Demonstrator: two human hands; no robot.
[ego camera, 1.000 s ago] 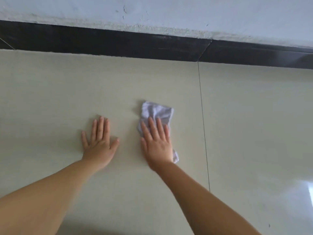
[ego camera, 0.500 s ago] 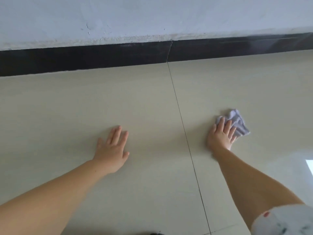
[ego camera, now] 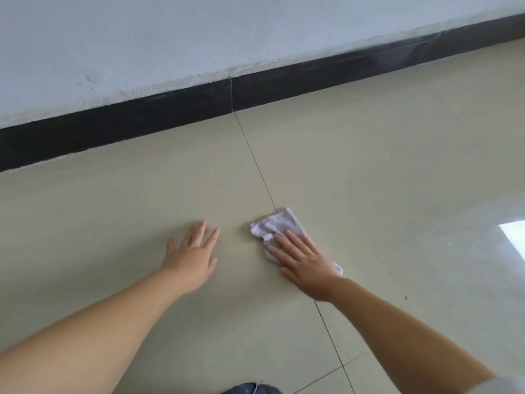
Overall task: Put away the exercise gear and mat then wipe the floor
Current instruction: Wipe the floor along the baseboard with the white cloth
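Observation:
A crumpled white cloth lies on the beige tiled floor, right on a dark grout line. My right hand presses flat on the cloth's near part with straight fingers, and a corner of cloth sticks out behind the wrist. My left hand rests flat on the bare tile a short way left of the cloth, fingers spread. No exercise gear or mat is in view.
A black skirting board runs along the foot of a pale wall at the back. A bright window reflection glares on the floor at the right. Blue fabric shows at the bottom edge.
My right hand has slid the cloth leftward, from right of the grout line back onto it and nearer my left hand. The view has tilted. My left hand stays planted.

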